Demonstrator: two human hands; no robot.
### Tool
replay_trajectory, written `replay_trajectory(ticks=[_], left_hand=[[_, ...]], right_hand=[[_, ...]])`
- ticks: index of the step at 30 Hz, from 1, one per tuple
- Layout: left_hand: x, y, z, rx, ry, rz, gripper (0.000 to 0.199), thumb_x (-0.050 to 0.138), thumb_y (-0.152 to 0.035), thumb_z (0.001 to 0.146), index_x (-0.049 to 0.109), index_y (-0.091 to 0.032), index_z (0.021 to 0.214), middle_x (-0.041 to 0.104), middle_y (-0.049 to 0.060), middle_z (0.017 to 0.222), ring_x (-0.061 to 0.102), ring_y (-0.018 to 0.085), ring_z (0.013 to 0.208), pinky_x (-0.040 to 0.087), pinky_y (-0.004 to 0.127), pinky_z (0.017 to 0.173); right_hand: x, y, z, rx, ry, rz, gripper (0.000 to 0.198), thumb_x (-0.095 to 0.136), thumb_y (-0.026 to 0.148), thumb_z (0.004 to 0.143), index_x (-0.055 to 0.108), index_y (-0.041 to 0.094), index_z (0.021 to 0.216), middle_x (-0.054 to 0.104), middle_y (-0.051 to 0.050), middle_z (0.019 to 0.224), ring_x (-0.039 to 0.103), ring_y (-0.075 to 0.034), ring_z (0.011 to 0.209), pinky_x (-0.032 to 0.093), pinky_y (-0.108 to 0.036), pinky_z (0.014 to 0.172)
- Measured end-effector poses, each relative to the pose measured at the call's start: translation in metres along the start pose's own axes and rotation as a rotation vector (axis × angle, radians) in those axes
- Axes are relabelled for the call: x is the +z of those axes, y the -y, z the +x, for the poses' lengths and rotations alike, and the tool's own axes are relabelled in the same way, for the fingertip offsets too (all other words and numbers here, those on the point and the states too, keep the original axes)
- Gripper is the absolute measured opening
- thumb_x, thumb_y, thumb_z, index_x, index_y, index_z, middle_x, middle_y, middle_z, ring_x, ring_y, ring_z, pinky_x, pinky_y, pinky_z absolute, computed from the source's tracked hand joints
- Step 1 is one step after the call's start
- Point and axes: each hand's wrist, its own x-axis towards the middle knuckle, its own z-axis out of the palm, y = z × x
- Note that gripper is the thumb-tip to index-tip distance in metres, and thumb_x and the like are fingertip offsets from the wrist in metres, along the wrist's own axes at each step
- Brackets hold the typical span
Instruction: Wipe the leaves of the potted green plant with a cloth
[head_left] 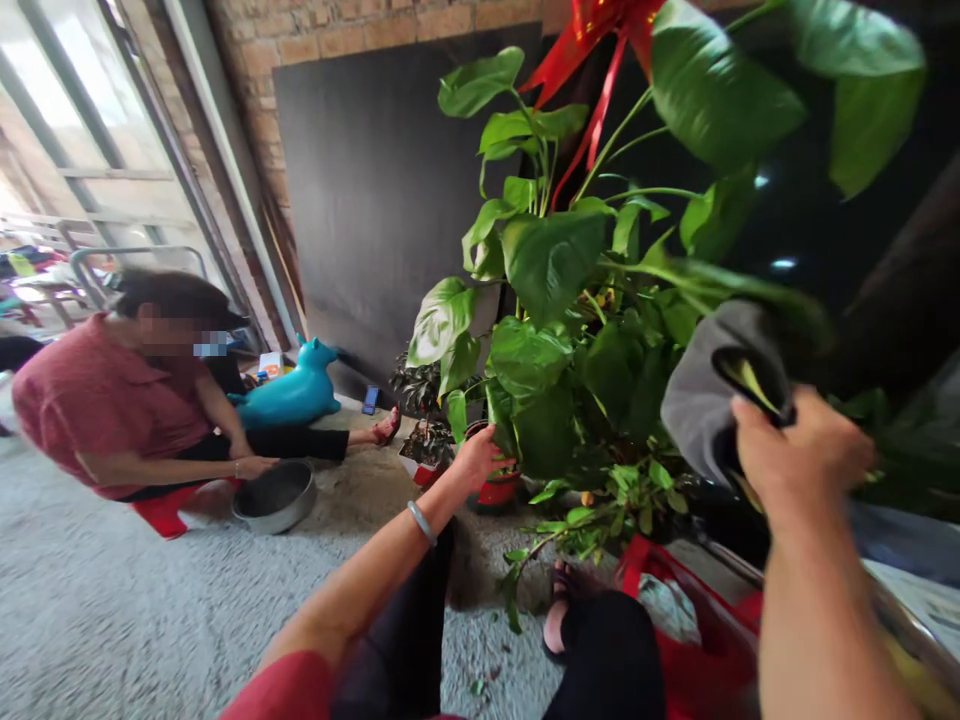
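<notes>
My left hand (480,462) reaches low to the front of a big potted plant, beside a hanging green leaf (502,412) and above a red pot (496,492). Its fingers look stretched and apart; whether they touch the leaf I cannot tell. A grey bracelet (422,523) circles that wrist. On the right, my right hand (806,450) is closed around a bunched grey cloth (694,395) with a dark edge and a yellowish-green patch in its fold. Just above the cloth, a long leaf (772,285) is blurred by motion. The plant's broad leaves (555,260) fill the middle.
A red ribbon bow (600,50) tops the plant. At left, a seated person (127,400) holds a grey basin (277,500). Behind are a turquoise animal figure (292,385) and a dark board (375,200). A red bag (697,650) lies by my leg; a small planter (424,465) stands nearby.
</notes>
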Motion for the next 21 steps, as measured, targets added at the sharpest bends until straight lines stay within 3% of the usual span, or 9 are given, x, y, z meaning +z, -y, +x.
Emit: replay_trajectory(ticks=[2,5,7,9,12,14,15,17,21], left_hand=[[0.003,0.01,-0.001,0.001,0.015,0.015,0.019,0.055,-0.031,0.098,0.066,-0.016,0.097,0.072,0.007,0.08,0.069,0.02,0.072,0.059,0.043,0.089],[0.002,0.016,-0.002,0.037,0.013,0.031,0.017,0.063,-0.032,0.094,0.065,-0.016,0.09,0.069,0.006,0.076,0.067,0.019,0.071,0.059,0.041,0.088],[0.002,0.013,-0.003,0.074,0.005,0.042,0.015,0.065,-0.03,0.093,0.064,-0.016,0.087,0.068,0.005,0.075,0.065,0.018,0.068,0.059,0.04,0.087],[0.004,0.009,-0.004,0.101,0.017,0.052,0.014,0.063,-0.028,0.093,0.064,-0.016,0.085,0.069,0.005,0.076,0.065,0.017,0.068,0.059,0.04,0.084],[0.014,0.01,-0.008,0.088,0.048,0.069,0.016,0.059,-0.027,0.094,0.066,-0.014,0.087,0.069,0.006,0.077,0.066,0.019,0.072,0.059,0.038,0.078],[0.021,0.015,-0.012,0.073,0.057,0.075,0.018,0.059,-0.029,0.094,0.067,-0.014,0.088,0.069,0.007,0.078,0.067,0.02,0.074,0.059,0.038,0.076],[0.022,0.018,-0.014,0.069,0.059,0.077,0.019,0.06,-0.031,0.094,0.067,-0.014,0.089,0.07,0.008,0.08,0.068,0.02,0.075,0.059,0.038,0.076],[0.022,0.023,-0.023,0.06,0.061,0.097,0.022,0.064,-0.036,0.092,0.068,-0.014,0.092,0.073,0.01,0.09,0.069,0.021,0.079,0.059,0.038,0.078],[0.016,0.013,-0.064,0.02,0.164,0.361,0.038,0.077,-0.046,0.082,0.075,-0.013,0.101,0.075,0.017,0.108,0.071,0.025,0.086,0.057,0.036,0.075]], right_hand=[[0.017,0.016,0.0,-0.091,0.105,-0.061,0.049,0.046,0.034,0.091,0.073,0.009,0.123,0.074,-0.03,0.102,0.071,-0.04,0.093,0.046,-0.049,0.074],[0.039,0.03,-0.04,-0.381,0.464,0.016,0.043,0.05,0.018,0.083,0.078,0.023,0.115,0.079,-0.015,0.103,0.073,-0.033,0.094,0.049,-0.04,0.076],[0.034,0.025,-0.062,-0.469,0.602,0.094,0.049,0.053,0.013,0.078,0.078,0.029,0.116,0.08,-0.008,0.106,0.073,-0.029,0.097,0.05,-0.036,0.08],[0.015,0.015,-0.062,-0.419,0.576,0.107,0.048,0.056,0.016,0.081,0.076,0.028,0.123,0.08,-0.009,0.106,0.073,-0.029,0.097,0.05,-0.036,0.08],[-0.012,0.01,-0.025,-0.195,0.25,-0.001,0.04,0.064,0.03,0.087,0.075,0.019,0.124,0.077,-0.018,0.099,0.07,-0.033,0.091,0.045,-0.039,0.075],[-0.009,0.02,-0.002,-0.092,0.087,-0.043,0.041,0.059,0.037,0.094,0.072,0.013,0.124,0.074,-0.025,0.103,0.068,-0.035,0.094,0.043,-0.042,0.076],[-0.001,0.027,0.0,-0.084,0.087,-0.046,0.041,0.054,0.037,0.097,0.072,0.01,0.123,0.073,-0.027,0.104,0.068,-0.035,0.096,0.042,-0.043,0.076],[0.025,0.041,-0.016,-0.167,0.239,-0.007,0.036,0.051,0.03,0.096,0.073,0.011,0.117,0.073,-0.025,0.102,0.069,-0.034,0.094,0.042,-0.041,0.075],[0.07,0.036,-0.097,-0.387,0.57,0.133,0.029,0.056,0.02,0.087,0.078,0.024,0.105,0.079,-0.009,0.091,0.073,-0.027,0.085,0.047,-0.032,0.071]])
